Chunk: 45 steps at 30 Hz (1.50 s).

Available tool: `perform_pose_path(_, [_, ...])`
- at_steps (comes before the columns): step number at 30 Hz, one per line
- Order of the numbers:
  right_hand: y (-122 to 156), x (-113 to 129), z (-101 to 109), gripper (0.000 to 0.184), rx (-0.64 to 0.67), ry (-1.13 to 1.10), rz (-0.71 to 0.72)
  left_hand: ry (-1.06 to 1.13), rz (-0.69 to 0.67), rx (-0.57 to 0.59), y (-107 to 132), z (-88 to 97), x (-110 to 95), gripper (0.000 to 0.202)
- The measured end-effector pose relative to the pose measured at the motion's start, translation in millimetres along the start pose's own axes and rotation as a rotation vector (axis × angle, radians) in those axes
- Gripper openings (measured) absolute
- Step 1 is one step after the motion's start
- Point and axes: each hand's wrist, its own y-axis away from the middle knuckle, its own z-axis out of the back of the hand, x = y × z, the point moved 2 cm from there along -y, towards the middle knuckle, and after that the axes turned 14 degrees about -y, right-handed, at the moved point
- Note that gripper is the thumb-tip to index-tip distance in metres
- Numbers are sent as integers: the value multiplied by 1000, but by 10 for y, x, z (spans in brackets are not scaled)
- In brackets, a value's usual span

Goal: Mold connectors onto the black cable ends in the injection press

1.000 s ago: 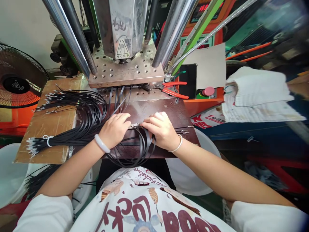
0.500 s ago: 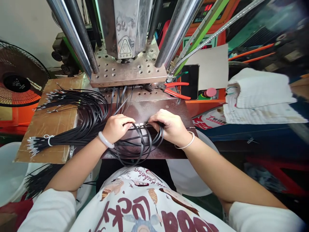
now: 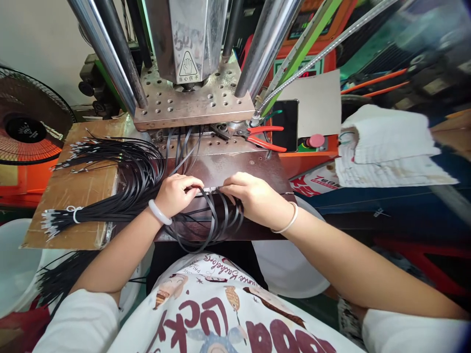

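My left hand and my right hand rest on the brown work plate in front of the press. Both are pinched on the ends of looped flat black cables that hang over the plate's front edge. Between my fingertips sits a small metal piece where the cable ends meet. More black cables run from there back under the perforated press plate.
A bundle of black cables with bare tips lies on cardboard to the left. Red-handled pliers lie behind the plate. A fan stands far left, stacked papers right, white tubs below.
My right hand slid out to the right along the cables and came back toward the metal piece. The cable loops shifted slightly; my left hand stayed nearly still.
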Motion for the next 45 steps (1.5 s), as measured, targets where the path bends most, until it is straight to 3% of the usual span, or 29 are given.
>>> perform_pose_path(3, [97, -83, 48, 25, -174, -127, -69, -67, -56, -27, 5, 6, -6, 15])
perform_pose_path(6, [172, -161, 75, 21, -336, -180, -106, -192, -197, -52, 25, 44, -72, 16])
perform_pose_path(9, [186, -225, 62, 17, -337, -230, -144, -283, -339, -40, 46, 56, -137, 21])
perform_pose_path(11, [176, -259, 51, 17, -296, -196, -158, -273, -357, -61, 45, 36, -144, 21])
perform_pose_path(15, [166, -291, 62, 22, -318, -65, -157, -187, -310, -49, 3, -38, -133, 17])
perform_pose_path(18, [187, -291, 73, 23, -336, -141, -162, -81, -267, -20, -16, 1, -140, 23])
perform_pose_path(23, [253, -341, 97, 14, -347, -262, -253, 39, -53, -269, 43, 247, -47, 27])
perform_pose_path(26, [248, -361, 97, 19, -285, -246, -225, 51, 35, -365, 81, 294, 15, 22])
perform_pose_path(31, [186, -309, 64, 24, -164, -83, -175, 48, 38, -327, 88, 249, 7, 20])
perform_pose_path(36, [301, -259, 335, 15, -12, -200, -179, 97, 49, -353, 92, 270, 35, 20])
perform_pose_path(38, [399, -261, 494, 8, 81, -305, -158, 69, 35, -315, 76, 276, 33, 19])
perform_pose_path(40, [478, -263, 596, 4, 117, -261, -118, -75, -41, -182, 44, 255, -14, 15])
perform_pose_path(43, [517, -256, 562, 21, 67, 138, -162, -396, -168, 113, 4, 175, -123, 13])
perform_pose_path(45, [494, -235, 447, 26, 10, 339, -234, -517, -183, 233, 1, 138, -172, 8])
